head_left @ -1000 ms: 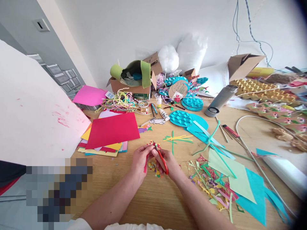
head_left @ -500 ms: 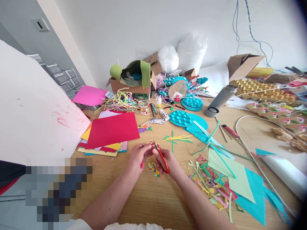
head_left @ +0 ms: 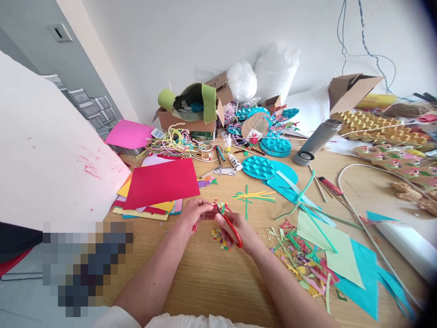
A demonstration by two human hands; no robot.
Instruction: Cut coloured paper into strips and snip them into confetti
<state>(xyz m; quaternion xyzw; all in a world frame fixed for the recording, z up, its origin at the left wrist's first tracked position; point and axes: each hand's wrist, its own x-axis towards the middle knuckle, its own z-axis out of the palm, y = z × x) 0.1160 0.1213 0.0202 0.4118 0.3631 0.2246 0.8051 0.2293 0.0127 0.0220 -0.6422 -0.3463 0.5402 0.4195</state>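
The right hand (head_left: 244, 231) was closed around red-handled scissors (head_left: 233, 230), at the near middle of the wooden table (head_left: 201, 282). Their long axis ran from the handle, near and right, to the tip, far and left. The tip lay just beside the left hand's (head_left: 194, 215) fingertips, on their right; whether it touched could not be told. The left fingers were pinched together, gripping a red paper strip (head_left: 195, 227), whose end showed below the palm. The right hand was nearer the scraps (head_left: 303, 259); the left, nearer the red sheet (head_left: 162, 182). Writing: a brown cardboard disc (head_left: 255, 124), on the far side, bore printed lettering, not reliably legible; print on the white bottle (head_left: 235, 161) was too small to read
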